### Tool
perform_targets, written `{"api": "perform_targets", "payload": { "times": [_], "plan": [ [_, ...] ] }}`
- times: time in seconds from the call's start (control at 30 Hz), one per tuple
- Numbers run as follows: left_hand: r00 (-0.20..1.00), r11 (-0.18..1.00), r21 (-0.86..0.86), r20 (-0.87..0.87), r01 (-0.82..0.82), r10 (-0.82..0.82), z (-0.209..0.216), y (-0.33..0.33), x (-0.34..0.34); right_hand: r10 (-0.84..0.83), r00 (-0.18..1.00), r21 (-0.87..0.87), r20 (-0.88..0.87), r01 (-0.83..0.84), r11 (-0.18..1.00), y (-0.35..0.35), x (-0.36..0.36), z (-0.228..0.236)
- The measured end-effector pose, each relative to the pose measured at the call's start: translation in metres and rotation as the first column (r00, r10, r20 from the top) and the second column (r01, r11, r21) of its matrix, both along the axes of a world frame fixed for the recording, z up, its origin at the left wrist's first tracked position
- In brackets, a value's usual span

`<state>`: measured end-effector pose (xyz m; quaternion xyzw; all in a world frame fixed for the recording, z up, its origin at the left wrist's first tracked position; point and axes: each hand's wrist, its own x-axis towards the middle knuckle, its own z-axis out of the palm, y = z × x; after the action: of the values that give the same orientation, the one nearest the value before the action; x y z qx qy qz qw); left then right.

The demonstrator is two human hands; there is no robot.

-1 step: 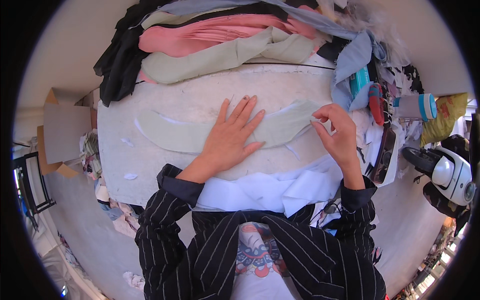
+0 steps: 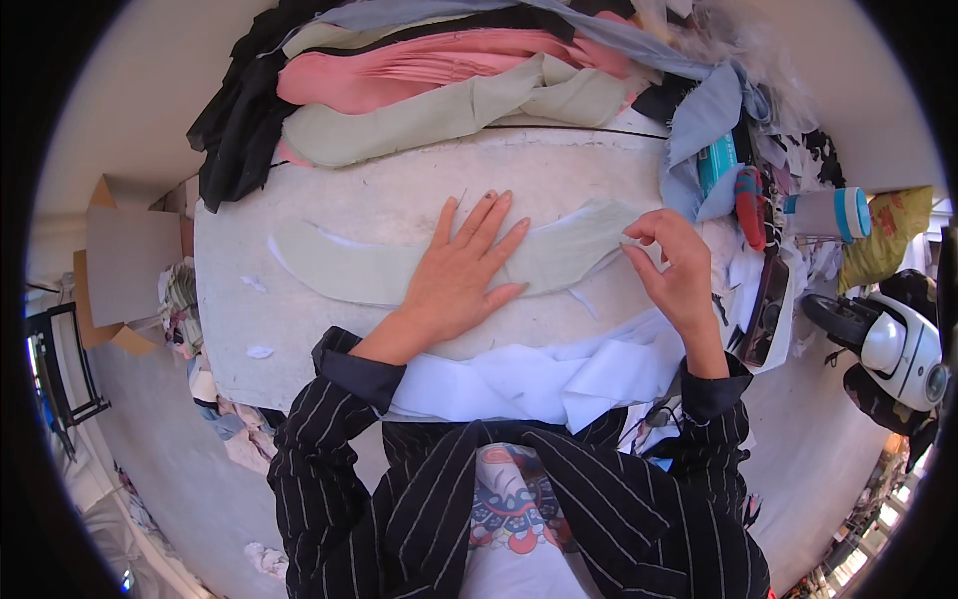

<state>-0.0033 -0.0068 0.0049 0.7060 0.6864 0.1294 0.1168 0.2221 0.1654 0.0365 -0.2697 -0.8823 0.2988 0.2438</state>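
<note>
A curved, collar-like strip of pale green fabric lies across the table, with a white layer showing along parts of its edges. My left hand is spread flat on the middle of this strip, pressing it to the tabletop, fingers apart. At the strip's right end my right hand is closed in a pinch, thumb and forefinger meeting at the fabric's edge. Its other fingers are curled. Just in front of me along the near table edge lies a folded length of white fabric.
Across the back of the table lie a pale green fabric piece, pink fabric and black fabric. Blue fabric, a red-and-grey tool and a cup stand at the right. White scraps dot the left side.
</note>
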Motion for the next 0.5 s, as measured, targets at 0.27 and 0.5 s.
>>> {"api": "perform_targets", "payload": {
  "times": [0.27, 0.5],
  "plan": [
    [0.954, 0.951, 0.115, 0.052, 0.288, -0.295, 0.011, 0.030, 0.020, 0.141, 0.988, 0.191, 0.055, -0.149, 0.970, 0.007, 0.003, 0.000],
    [0.951, 0.951, 0.034, -0.013, 0.308, -0.308, -0.009, 0.042, 0.026, 0.324, 0.920, 0.304, 0.219, -0.380, 0.874, 0.016, -0.004, -0.011]
  ]
}}
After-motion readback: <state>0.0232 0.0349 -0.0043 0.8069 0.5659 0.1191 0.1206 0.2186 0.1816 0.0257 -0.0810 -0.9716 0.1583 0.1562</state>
